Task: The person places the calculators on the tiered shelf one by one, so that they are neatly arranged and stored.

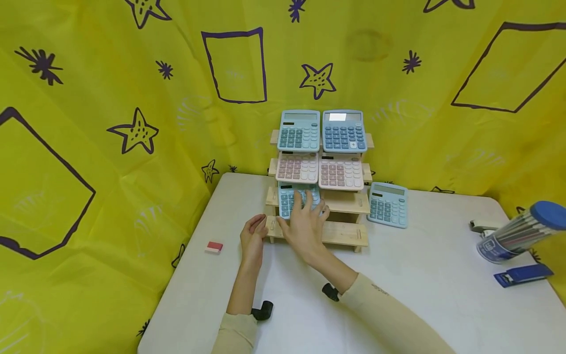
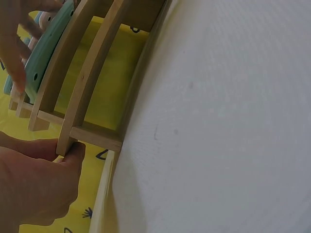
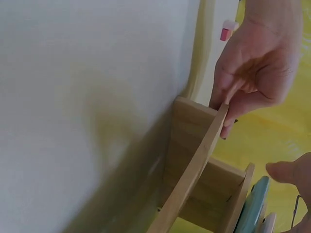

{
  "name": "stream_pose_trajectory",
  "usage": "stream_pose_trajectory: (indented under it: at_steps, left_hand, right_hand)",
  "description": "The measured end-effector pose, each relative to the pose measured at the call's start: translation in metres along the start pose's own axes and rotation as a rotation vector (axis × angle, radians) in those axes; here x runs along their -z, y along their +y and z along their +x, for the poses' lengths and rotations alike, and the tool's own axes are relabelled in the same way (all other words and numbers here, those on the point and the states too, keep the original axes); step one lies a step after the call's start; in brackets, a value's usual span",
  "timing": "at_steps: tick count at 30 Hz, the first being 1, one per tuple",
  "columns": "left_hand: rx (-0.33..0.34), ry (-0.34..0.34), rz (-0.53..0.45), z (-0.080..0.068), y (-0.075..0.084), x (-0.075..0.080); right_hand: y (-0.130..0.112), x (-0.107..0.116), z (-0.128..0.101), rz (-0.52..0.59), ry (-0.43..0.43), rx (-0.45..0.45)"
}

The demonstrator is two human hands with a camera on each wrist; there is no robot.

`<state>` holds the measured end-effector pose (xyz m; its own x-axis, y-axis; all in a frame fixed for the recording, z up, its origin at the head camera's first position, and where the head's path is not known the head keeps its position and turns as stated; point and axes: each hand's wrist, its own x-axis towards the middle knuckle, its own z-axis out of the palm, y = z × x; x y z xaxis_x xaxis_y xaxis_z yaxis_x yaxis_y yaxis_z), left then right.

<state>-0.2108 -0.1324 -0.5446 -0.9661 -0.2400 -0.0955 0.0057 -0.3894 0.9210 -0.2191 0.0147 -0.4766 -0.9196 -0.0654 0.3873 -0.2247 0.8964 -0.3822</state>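
A stepped wooden rack (image 1: 345, 230) stands on the white table. My left hand (image 1: 253, 239) pinches the left end of its lowest shelf between thumb and fingers, also visible in the left wrist view. My right hand (image 1: 305, 228) is spread over the blue calculator (image 1: 286, 200) on the left of the second-lowest shelf, fingers extended over its keys and thumb near its lower left corner. The hand partly hides this calculator. Two pink calculators, a left one (image 1: 297, 168) and a right one (image 1: 340, 173), lean one step higher. A teal calculator (image 1: 298, 130) and a blue-grey calculator (image 1: 344, 130) lean on top.
Another light blue calculator (image 1: 388, 205) leans just right of the rack. A red and white eraser (image 1: 214, 247) lies to the left. At the right are a pencil tub (image 1: 517, 236) with a blue lid, a blue stapler (image 1: 523, 274) and a yellow patterned curtain (image 1: 380, 78) behind.
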Motion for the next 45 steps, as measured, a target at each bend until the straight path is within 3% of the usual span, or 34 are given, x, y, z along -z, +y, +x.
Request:
stream_pose_trajectory:
  at_steps: [5,10,18,27,31,34,39,45]
  left_hand:
    - [-0.003,0.009,-0.009,0.001,-0.002,0.001]
    - [-0.002,0.023,-0.005,0.001,-0.002,-0.001]
    - [0.0,0.025,0.038,0.003,0.0,0.0]
    - [0.0,0.024,0.043,0.002,0.0,0.0]
    - [-0.004,0.025,0.043,0.002,-0.001,0.0]
    - [-0.005,0.023,0.043,0.002,-0.001,0.0]
    - [-0.004,0.017,0.048,0.002,-0.001,0.0]
    - [-0.013,0.017,0.052,-0.001,-0.001,0.0]
  right_hand:
    - [0.0,0.0,-0.008,0.044,-0.025,0.041]
    - [0.019,0.009,-0.02,0.11,0.003,0.071]
    - [0.08,0.024,-0.034,0.306,0.268,0.251]
    - [0.151,0.045,-0.05,0.32,0.33,0.238]
    - [0.182,0.05,-0.05,0.28,0.349,0.189]
    - [0.201,0.054,-0.046,0.251,0.314,0.094]
    - [0.228,0.052,-0.037,0.183,0.178,-0.088]
    - [0.247,0.041,-0.021,0.123,0.0,-0.227]
